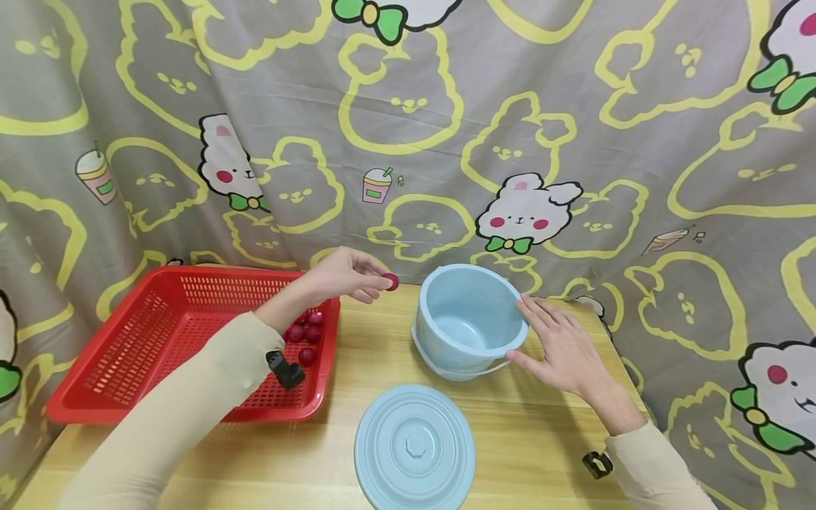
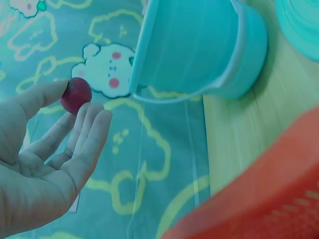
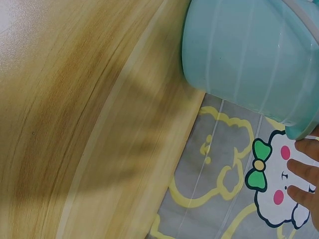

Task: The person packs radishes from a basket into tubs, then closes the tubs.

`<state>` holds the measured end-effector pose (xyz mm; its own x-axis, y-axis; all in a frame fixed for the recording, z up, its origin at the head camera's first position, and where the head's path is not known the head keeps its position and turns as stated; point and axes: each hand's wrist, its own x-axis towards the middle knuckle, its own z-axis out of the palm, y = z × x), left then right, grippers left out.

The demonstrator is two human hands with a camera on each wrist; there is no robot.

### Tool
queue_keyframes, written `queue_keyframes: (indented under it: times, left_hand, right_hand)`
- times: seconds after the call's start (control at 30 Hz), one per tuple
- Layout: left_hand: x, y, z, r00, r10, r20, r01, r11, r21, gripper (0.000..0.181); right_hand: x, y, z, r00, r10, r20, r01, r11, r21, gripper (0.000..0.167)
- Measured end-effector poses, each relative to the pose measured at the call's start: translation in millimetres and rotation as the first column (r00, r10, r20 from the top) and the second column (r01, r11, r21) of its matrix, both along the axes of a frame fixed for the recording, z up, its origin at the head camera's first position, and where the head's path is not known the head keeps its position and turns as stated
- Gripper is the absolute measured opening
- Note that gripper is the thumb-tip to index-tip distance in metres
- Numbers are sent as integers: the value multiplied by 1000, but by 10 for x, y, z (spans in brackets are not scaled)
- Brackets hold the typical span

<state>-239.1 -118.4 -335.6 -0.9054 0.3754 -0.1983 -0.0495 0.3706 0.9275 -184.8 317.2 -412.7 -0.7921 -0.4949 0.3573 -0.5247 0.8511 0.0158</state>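
My left hand (image 1: pixel 344 275) pinches a small round dark-red fruit (image 1: pixel 391 282) between thumb and fingertips, in the air left of a light blue bucket (image 1: pixel 440 348). In the left wrist view the fruit (image 2: pixel 76 95) shows at the fingertips, with the other fingers loosely extended. No contents are visible in the uncovered bucket, and its handle hangs down at the front. My right hand (image 1: pixel 561 347) rests on the bucket's right rim with fairly straight fingers and thumb spread apart. Several similar fruits (image 1: pixel 307 355) lie at the right end of a red basket (image 1: pixel 328 354).
A round light blue lid (image 1: pixel 416 448) lies on the wooden table (image 1: pixel 529 453) in front of the bucket. The red basket takes up the table's left side. A patterned grey curtain (image 1: pixel 287 92) hangs behind the table and along its sides.
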Motion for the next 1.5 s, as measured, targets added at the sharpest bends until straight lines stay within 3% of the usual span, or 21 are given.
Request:
queue_keyframes:
  times: [0.7,1.03,1.5]
  left_hand:
    - [-73,636,34,997,-83,-7,83,995,46,32]
    - [-178,844,-50,997,-75,17,74,996,58,31]
    - [-216,1044,-127,995,-96,40,93,993,77,29]
  right_hand:
    - [8,7,5,1000,-4,11,4,1000,-5,96]
    - [-1,18,-4,1000,-4,7,4,1000,-1,95]
    - [0,11,-1,1000,-6,11,6,1000,0,95]
